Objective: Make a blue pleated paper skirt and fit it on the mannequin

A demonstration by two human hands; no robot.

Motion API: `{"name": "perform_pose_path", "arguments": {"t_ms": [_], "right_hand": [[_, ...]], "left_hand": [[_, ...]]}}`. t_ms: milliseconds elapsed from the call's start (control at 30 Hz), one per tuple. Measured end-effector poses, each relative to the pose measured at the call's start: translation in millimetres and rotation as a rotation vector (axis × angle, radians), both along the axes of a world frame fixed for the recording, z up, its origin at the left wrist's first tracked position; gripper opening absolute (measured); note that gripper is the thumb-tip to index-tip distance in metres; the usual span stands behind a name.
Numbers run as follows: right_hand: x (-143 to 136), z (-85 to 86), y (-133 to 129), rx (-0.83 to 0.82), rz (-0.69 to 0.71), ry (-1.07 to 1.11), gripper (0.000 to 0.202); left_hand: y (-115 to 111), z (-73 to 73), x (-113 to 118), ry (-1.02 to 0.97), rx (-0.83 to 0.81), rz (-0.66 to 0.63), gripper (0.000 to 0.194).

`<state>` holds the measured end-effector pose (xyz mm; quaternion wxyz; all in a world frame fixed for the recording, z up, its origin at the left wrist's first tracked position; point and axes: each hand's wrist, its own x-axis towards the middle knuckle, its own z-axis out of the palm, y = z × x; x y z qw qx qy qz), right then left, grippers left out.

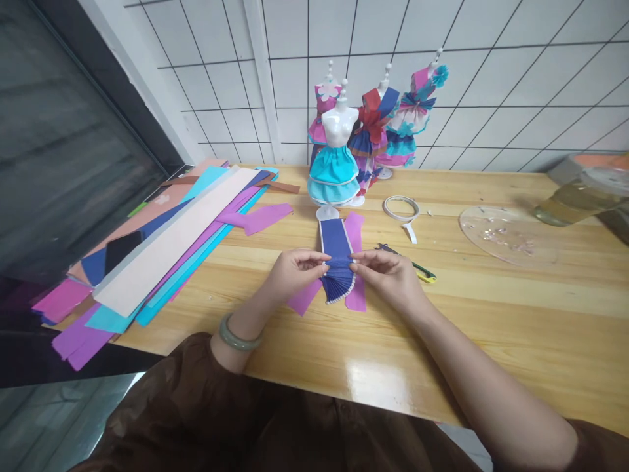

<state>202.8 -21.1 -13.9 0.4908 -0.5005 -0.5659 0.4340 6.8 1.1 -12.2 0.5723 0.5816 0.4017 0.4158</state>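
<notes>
A dark blue strip (336, 236) with white edges lies in front of me, its near part folded into narrow pleats that fan out. My left hand (301, 270) pinches its left edge between thumb and fingers. On the right edge, my right hand (386, 270) pinches the same strip. Purple pieces (354, 236) lie under and beside the strip. Just beyond it stands a white mannequin (340, 124) in a turquoise tiered skirt (334, 176).
Coloured sheets (171, 242) and a dark phone (122, 251) lie at the left. Dressed mannequins (374, 124) stand behind. Rightward are a tape roll (401, 208), a yellow-handled cutter (423, 274), a clear plate (491, 229) and a glass container (572, 202).
</notes>
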Motion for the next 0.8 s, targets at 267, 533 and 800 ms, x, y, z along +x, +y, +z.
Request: {"name": "perform_pose_path", "arguments": {"t_ms": [267,533,800], "right_hand": [[5.0,-2.1,0.7,0.299,0.023,-0.388,0.017],[6.0,-3.3,1.2,0.409,0.058,-0.49,0.015],[5.9,-2.4,0.0,0.318,0.088,-0.499,0.013]], "left_hand": [[0.6,-2.1,-2.7,0.192,0.226,0.048,0.02],[-1.1,4.1,-2.0,0.314,0.336,0.075,0.011],[-0.1,0.2,-4.1,0.378,0.428,0.071,0.011]]}}
